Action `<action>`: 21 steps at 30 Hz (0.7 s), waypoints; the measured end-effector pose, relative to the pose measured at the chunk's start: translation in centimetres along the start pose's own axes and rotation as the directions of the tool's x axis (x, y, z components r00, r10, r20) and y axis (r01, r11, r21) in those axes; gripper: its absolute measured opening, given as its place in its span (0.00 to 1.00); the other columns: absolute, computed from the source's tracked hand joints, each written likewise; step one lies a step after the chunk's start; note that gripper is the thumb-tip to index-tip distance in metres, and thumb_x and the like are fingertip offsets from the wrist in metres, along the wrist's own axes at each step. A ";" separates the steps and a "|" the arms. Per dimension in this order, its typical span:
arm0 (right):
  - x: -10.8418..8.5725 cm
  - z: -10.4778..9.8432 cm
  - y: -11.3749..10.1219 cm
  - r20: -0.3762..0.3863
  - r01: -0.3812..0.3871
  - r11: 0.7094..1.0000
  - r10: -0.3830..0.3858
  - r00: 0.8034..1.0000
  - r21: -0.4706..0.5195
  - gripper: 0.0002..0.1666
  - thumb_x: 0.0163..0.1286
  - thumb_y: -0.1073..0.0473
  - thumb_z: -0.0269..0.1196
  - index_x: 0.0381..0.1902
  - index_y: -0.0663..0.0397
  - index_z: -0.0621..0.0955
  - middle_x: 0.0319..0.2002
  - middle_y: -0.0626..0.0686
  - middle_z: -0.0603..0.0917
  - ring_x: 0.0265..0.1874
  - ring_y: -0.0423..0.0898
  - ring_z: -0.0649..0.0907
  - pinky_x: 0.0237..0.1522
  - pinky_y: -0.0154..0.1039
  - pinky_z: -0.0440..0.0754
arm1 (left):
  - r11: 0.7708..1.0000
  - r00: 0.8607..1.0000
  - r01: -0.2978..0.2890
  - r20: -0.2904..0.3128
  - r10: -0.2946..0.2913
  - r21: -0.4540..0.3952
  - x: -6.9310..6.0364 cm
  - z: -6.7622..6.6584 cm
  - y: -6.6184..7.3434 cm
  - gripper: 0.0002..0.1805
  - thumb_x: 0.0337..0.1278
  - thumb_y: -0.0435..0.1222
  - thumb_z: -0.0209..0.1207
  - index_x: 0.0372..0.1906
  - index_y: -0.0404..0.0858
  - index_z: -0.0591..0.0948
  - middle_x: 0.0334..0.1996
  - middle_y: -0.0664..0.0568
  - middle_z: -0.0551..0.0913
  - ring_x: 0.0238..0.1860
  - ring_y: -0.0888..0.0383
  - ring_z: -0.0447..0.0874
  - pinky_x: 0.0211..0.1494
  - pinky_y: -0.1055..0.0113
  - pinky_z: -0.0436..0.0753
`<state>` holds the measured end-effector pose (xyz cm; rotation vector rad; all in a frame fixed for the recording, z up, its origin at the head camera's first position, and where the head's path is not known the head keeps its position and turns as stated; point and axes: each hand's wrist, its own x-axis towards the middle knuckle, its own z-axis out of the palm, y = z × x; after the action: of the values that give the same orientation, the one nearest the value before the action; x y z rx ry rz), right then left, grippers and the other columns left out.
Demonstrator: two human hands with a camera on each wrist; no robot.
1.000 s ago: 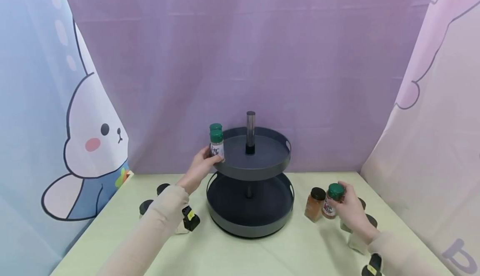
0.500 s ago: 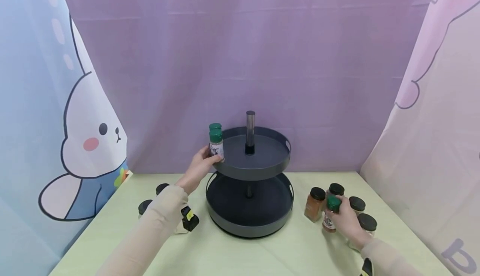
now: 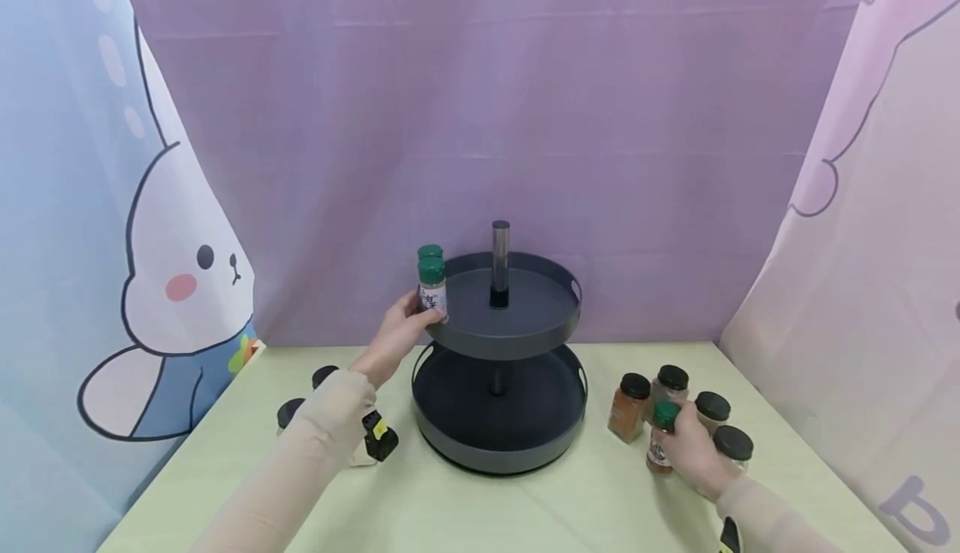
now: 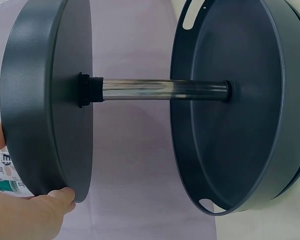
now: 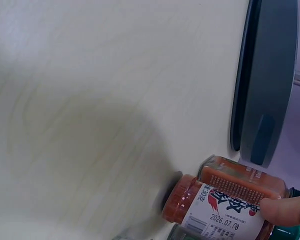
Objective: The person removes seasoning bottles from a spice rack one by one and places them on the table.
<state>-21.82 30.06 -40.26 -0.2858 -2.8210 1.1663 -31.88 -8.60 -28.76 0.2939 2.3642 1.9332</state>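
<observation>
A two-tier dark grey turntable rack (image 3: 502,454) stands mid-table. At the left of its upper tray (image 3: 525,344) are two green-capped spice bottles, one behind the other. My left hand (image 3: 393,336) holds the front bottle (image 3: 433,296) near its base, thumb in front. In the left wrist view its lower fingers (image 4: 62,197) touch the tray's edge. My right hand (image 3: 693,451) grips a green-capped spice bottle (image 5: 217,207) with reddish contents, its thumb (image 5: 282,210) pressed on the label. Whether this bottle touches the table cannot be told.
Around the right hand stand several black-lidded jars, including an orange-brown one (image 3: 628,409) and a rear one (image 3: 672,378). More black-lidded jars (image 3: 290,411) are partly hidden behind the left forearm. A purple curtain (image 3: 525,119) hangs behind the table (image 3: 555,511).
My right hand has moved the green-capped bottle nearer and slightly lower, uncovering black-lidded jars behind it. The left hand and the rack hold still.
</observation>
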 end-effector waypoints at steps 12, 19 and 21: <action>0.0 -0.4 0.1 0.022 -0.030 0.999 0.030 0.999 -0.028 0.39 0.63 0.69 0.51 0.60 0.82 0.42 0.55 0.85 0.59 0.57 0.75 0.64 0.55 0.63 0.69 | 1.000 1.000 -0.008 -0.001 0.008 -0.001 0.3 0.2 -0.1 0.39 0.61 0.42 0.52 0.72 0.41 0.48 0.70 0.46 0.56 0.70 0.50 0.52 0.71 0.51 0.54; -0.3 -0.3 0.2 0.036 -0.085 0.996 0.085 0.996 0.009 0.41 0.61 0.68 0.52 0.60 0.82 0.41 0.54 0.84 0.59 0.57 0.75 0.64 0.55 0.63 0.68 | 1.000 1.000 -0.017 0.015 0.018 -0.009 0.3 0.4 -0.1 0.37 0.61 0.41 0.52 0.71 0.41 0.50 0.69 0.46 0.58 0.69 0.50 0.54 0.71 0.50 0.55; -0.3 -0.2 0.3 0.031 -0.099 0.995 0.099 0.995 0.002 0.41 0.61 0.67 0.53 0.60 0.81 0.42 0.54 0.84 0.60 0.56 0.75 0.64 0.54 0.63 0.70 | 1.000 1.000 -0.021 0.017 0.021 -0.006 0.4 0.5 0.0 0.36 0.61 0.41 0.52 0.71 0.41 0.52 0.68 0.46 0.60 0.69 0.50 0.56 0.71 0.51 0.56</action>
<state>-21.44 30.36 -40.29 -0.4152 -2.8607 1.2048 -32.15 -8.08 -28.88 0.3348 2.3542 1.9382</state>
